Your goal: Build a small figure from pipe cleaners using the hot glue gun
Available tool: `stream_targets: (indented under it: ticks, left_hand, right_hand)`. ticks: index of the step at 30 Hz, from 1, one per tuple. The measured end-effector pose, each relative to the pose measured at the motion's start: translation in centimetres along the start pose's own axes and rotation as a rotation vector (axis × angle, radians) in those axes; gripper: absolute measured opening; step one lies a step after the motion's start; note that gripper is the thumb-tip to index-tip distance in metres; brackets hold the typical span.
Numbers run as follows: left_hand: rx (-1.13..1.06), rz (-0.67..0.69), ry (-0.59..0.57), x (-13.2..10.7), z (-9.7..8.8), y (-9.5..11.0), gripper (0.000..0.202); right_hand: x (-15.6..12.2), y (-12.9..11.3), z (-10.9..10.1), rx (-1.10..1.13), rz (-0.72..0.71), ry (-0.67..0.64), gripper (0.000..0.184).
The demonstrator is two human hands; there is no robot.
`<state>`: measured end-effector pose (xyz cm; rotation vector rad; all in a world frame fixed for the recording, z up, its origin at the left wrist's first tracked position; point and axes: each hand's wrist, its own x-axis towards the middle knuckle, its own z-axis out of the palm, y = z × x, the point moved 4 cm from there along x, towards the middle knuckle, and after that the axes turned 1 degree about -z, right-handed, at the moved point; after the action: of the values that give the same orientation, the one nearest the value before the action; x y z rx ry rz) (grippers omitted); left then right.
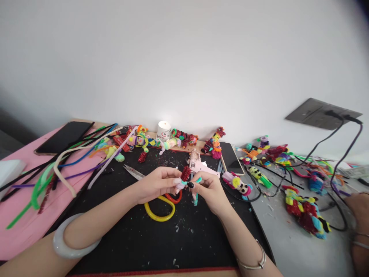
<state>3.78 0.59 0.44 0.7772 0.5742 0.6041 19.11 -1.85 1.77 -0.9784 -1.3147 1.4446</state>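
Both my hands meet over the black mat [138, 238]. My left hand [157, 184] is closed, pinching a small pipe-cleaner figure [185, 176] that is red on top with pink and teal parts. My right hand [209, 189] is closed on the same figure from the right, with a teal strand [196, 198] hanging below my fingers. Under my hands lie scissors [161, 206] with yellow and red handles, blades pointing far left. A pink glue gun [201, 165] lies just behind my hands.
Loose pipe cleaners [57, 169] spread over the pink sheet at left, near a phone [65, 137]. Finished colourful figures [305, 209] line the back and right. A second phone [231, 157], a white candle [164, 129], and cables to a wall socket [323, 113]. Another person's hand [359, 207] at far right.
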Motion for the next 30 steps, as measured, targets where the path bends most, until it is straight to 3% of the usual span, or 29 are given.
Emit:
stream_targets:
  ticks: [9, 22, 30]
  left_hand:
    - [-0.004, -0.018, -0.039, -0.24, 0.22, -0.03, 0.018]
    - [0.041, -0.035, -0.156, -0.38, 0.08, -0.34, 0.020]
    - [0.053, -0.030, -0.171, -0.37, 0.06, -0.35, 0.017]
  right_hand:
    - [0.22, 0.66, -0.12, 0.108, 0.048, 0.017, 0.023]
    - [0.22, 0.66, 0.21, 0.111, 0.083, 0.007, 0.028]
    - [0.16, 0.79, 0.22, 0.136, 0.078, -0.006, 0.028]
